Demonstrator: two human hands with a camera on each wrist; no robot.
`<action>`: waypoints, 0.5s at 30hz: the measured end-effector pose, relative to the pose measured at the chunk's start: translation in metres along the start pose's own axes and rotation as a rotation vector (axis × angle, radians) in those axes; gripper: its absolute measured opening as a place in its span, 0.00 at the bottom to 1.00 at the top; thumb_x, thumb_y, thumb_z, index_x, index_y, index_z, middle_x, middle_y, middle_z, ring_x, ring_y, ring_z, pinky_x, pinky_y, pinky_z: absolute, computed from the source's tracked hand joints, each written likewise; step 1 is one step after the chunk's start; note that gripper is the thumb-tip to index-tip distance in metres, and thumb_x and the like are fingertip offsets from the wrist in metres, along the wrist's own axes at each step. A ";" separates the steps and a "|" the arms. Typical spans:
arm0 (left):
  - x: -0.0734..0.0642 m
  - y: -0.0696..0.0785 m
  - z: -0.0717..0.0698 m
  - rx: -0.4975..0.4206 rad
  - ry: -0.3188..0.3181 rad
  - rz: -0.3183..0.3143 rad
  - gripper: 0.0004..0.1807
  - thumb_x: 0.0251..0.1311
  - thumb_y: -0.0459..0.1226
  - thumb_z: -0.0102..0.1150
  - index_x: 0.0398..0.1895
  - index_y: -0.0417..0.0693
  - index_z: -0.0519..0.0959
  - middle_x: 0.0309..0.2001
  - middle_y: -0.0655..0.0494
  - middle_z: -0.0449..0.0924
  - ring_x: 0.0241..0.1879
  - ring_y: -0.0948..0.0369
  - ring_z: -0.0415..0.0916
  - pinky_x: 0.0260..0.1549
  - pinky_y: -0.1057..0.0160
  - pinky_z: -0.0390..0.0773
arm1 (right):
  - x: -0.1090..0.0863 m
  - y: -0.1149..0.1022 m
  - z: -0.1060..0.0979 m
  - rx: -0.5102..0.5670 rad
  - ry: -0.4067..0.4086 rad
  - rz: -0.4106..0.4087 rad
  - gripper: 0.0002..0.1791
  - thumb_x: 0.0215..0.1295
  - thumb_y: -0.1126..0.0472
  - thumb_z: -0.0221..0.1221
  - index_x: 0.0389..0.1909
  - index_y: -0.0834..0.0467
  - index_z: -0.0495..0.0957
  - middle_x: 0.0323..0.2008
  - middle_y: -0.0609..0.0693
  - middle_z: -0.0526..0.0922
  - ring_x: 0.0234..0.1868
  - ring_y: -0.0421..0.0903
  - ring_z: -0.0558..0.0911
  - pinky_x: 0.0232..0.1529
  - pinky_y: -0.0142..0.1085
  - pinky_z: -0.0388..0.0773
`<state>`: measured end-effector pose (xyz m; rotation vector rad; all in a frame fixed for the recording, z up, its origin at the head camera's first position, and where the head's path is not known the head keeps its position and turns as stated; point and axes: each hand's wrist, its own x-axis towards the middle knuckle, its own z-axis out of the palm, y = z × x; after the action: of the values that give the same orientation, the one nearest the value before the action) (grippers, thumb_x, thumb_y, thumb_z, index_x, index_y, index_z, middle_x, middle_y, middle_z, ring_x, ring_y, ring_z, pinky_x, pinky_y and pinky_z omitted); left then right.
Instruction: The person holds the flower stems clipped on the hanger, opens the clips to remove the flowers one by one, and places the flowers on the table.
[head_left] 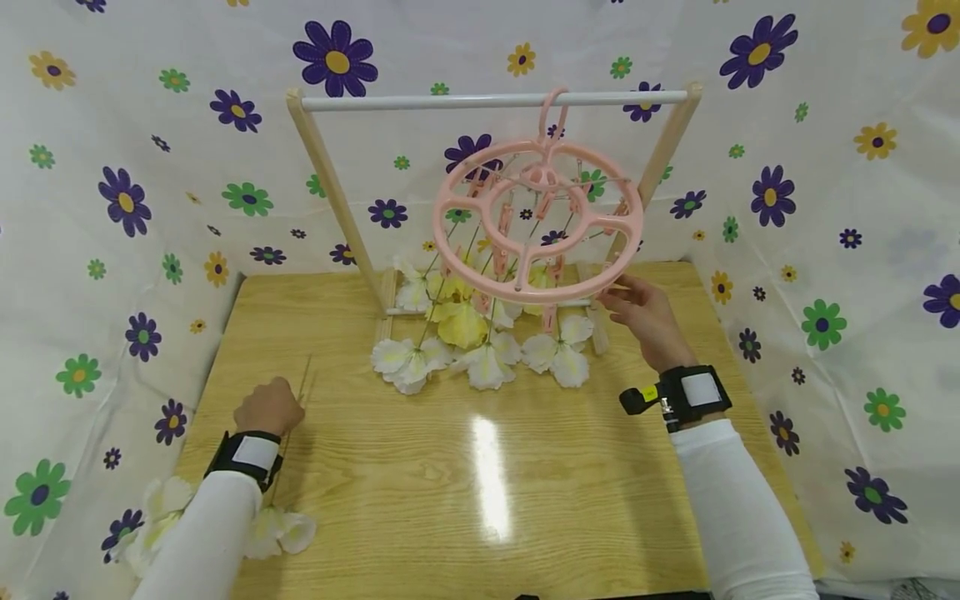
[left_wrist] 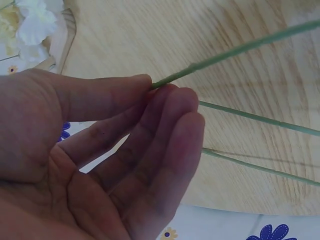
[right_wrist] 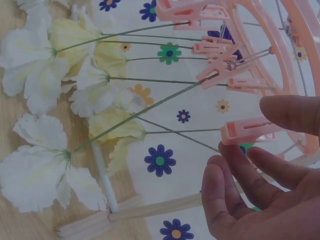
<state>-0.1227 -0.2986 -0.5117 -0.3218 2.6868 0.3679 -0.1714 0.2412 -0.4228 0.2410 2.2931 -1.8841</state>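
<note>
At the left of the table, my left hand (head_left: 270, 406) pinches a green flower stem (left_wrist: 240, 49) between thumb and fingertips. Two more green stems (left_wrist: 260, 119) lie beyond the fingers in the left wrist view. White artificial flowers (head_left: 281, 533) lie beside the left forearm. A pink round clip hanger (head_left: 538, 295) hangs from a white rod (head_left: 442, 102). My right hand (head_left: 648, 323) is at the hanger's right front edge, thumb and fingers apart around a pink clip (right_wrist: 247, 131). Whether the fingertips touch it is unclear. White and yellow flowers (head_left: 487, 358) hang head-down from the clips.
Wooden posts (head_left: 330, 183) hold up the rod, and the stand's feet rest on the wood-grain table (head_left: 390, 467). Flower-printed cloth (head_left: 120, 275) surrounds the table on the back and sides. The hanging flower heads crowd the stand's base.
</note>
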 end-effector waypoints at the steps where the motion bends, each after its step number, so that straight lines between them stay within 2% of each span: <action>1: 0.001 0.000 0.001 0.008 -0.002 0.001 0.08 0.57 0.31 0.52 0.32 0.31 0.74 0.25 0.40 0.75 0.24 0.48 0.72 0.22 0.49 0.73 | 0.000 0.000 0.000 -0.003 0.001 0.000 0.30 0.74 0.55 0.57 0.73 0.58 0.65 0.63 0.59 0.73 0.61 0.48 0.74 0.67 0.50 0.69; 7: 0.011 0.002 0.004 0.038 0.008 -0.015 0.11 0.59 0.34 0.56 0.34 0.30 0.77 0.32 0.31 0.80 0.30 0.40 0.79 0.30 0.40 0.76 | -0.005 0.002 0.000 -0.005 -0.003 -0.017 0.30 0.73 0.55 0.58 0.73 0.58 0.65 0.63 0.60 0.73 0.59 0.48 0.74 0.66 0.51 0.69; 10: 0.013 0.010 0.003 0.056 0.031 -0.013 0.14 0.60 0.36 0.58 0.39 0.29 0.78 0.36 0.28 0.81 0.34 0.35 0.80 0.31 0.39 0.77 | -0.009 0.004 -0.002 0.000 -0.007 -0.026 0.31 0.73 0.55 0.57 0.74 0.59 0.64 0.63 0.61 0.72 0.59 0.48 0.74 0.66 0.51 0.68; 12: 0.012 0.024 0.001 0.044 0.090 0.007 0.13 0.59 0.35 0.57 0.37 0.30 0.78 0.35 0.28 0.81 0.34 0.34 0.80 0.30 0.38 0.77 | -0.012 0.006 -0.003 -0.007 -0.006 -0.026 0.32 0.73 0.55 0.57 0.74 0.58 0.63 0.64 0.61 0.72 0.60 0.48 0.74 0.65 0.49 0.70; 15: 0.011 0.060 -0.005 -0.004 0.213 0.070 0.12 0.58 0.35 0.54 0.38 0.33 0.80 0.37 0.30 0.83 0.35 0.35 0.82 0.28 0.40 0.78 | -0.016 0.007 -0.004 -0.010 -0.001 -0.018 0.31 0.74 0.57 0.57 0.74 0.58 0.62 0.64 0.61 0.73 0.60 0.48 0.74 0.62 0.44 0.71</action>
<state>-0.1508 -0.2458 -0.4994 -0.2827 2.9119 0.3787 -0.1543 0.2466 -0.4255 0.2191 2.3110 -1.8802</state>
